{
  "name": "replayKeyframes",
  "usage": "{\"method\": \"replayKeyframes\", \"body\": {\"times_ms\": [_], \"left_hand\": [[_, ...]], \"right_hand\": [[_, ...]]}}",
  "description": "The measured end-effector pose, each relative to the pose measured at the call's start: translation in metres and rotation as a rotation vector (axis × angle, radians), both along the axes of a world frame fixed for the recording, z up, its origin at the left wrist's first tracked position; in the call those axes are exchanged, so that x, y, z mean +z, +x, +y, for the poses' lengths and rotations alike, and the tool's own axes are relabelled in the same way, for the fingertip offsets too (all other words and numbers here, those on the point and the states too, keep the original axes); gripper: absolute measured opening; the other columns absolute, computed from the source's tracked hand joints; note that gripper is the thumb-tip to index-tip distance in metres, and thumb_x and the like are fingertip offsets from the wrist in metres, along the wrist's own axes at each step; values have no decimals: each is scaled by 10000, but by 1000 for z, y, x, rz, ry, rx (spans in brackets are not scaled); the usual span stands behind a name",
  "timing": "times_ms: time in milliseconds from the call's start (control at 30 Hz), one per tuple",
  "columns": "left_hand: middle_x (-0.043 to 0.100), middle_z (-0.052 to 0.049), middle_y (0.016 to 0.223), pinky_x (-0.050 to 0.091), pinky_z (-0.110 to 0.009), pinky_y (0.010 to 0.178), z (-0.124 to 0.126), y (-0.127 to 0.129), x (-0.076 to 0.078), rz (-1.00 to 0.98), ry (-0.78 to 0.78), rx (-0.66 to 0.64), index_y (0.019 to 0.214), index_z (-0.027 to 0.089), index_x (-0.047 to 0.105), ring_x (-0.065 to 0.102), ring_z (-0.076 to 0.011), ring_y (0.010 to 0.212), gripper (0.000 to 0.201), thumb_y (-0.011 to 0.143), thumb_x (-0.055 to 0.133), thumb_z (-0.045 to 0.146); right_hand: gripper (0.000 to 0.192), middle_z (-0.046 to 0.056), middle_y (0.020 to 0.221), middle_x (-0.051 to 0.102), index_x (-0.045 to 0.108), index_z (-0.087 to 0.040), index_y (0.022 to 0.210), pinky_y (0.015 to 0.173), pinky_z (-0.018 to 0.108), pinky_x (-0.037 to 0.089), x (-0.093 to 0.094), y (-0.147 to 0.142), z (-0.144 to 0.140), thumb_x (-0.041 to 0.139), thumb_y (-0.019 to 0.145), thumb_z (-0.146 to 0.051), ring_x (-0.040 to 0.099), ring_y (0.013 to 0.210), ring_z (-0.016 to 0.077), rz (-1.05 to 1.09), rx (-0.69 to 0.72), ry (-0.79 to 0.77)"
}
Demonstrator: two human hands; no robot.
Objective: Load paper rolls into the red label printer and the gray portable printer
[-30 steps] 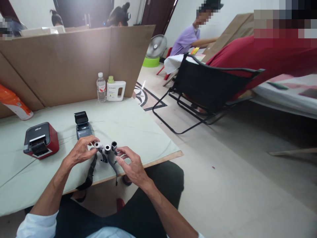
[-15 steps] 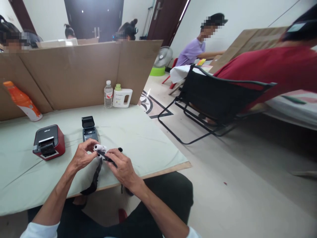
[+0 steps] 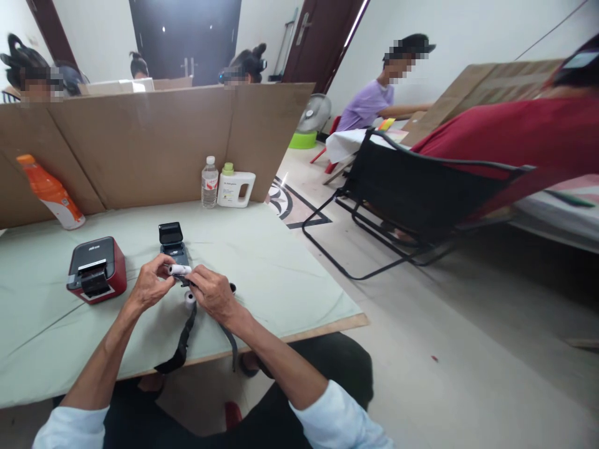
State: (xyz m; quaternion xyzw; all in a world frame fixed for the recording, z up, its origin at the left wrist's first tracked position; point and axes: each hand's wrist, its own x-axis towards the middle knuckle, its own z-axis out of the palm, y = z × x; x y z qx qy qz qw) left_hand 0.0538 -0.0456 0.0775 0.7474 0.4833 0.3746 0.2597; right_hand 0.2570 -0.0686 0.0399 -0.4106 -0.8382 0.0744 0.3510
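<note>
My left hand (image 3: 152,285) pinches one end of a small white paper roll (image 3: 180,270) with a dark hole in its core. The closed fingers of my right hand (image 3: 213,290) are at the roll's other end. A small dark piece (image 3: 182,282) shows just under the roll between my hands; its kind is unclear. Below them a second white roll (image 3: 189,299) rests on the table. A crumpled black strip (image 3: 180,346) runs from near it over the front edge. Just behind my hands lies a small dark device (image 3: 172,240) with its lid raised, probably a handheld printer.
A red and black label printer (image 3: 96,271) sits at left. Behind it an orange bottle (image 3: 51,193) leans against the cardboard screen (image 3: 154,146). A clear water bottle (image 3: 209,184) and a white jug (image 3: 236,189) stand by the screen. A black folding chair (image 3: 412,193) is at right, with people seated nearby.
My hands have moved slightly, and the roll now lies level between them. The dark piece in my right fingers is mostly covered now. The second roll on the table shows more fully.
</note>
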Motion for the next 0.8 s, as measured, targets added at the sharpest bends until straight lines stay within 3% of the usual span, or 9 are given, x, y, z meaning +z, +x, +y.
{"method": "replayKeyframes", "body": {"times_ms": [167, 367, 600, 800], "left_hand": [[699, -31, 885, 511, -293, 738, 31, -15, -2, 197, 139, 63, 912, 196, 644, 649, -181, 784, 199, 731, 571, 158], [716, -71, 906, 516, -355, 827, 65, -23, -15, 358, 202, 180, 905, 201, 669, 657, -242, 871, 209, 726, 569, 158], [737, -42, 874, 520, -321, 803, 86, -26, -24, 365, 123, 221, 938, 216, 728, 667, -222, 824, 264, 714, 597, 166], [764, -47, 882, 534, -312, 787, 98, -28, -26, 355, 36, 179, 992, 201, 773, 692, -225, 819, 359, 674, 614, 153]], "right_hand": [[259, 77, 1130, 687, 741, -234, 1119, 860, 262, 522, 7, -12, 35, 565, 980, -106, 659, 1010, 185, -117, 12, -38], [213, 98, 1157, 691, 754, -203, 1071, 842, 260, 510, 12, -30, 70, 553, 1020, -155, 661, 1013, 188, -250, -14, -103], [218, 95, 1151, 700, 757, -217, 1109, 850, 269, 508, 5, -31, 78, 563, 1021, -170, 662, 1015, 192, -284, -9, -105], [256, 96, 1149, 692, 752, -230, 1167, 868, 277, 519, 3, -28, 77, 551, 1022, -168, 657, 1027, 193, -281, -8, -111]]}}
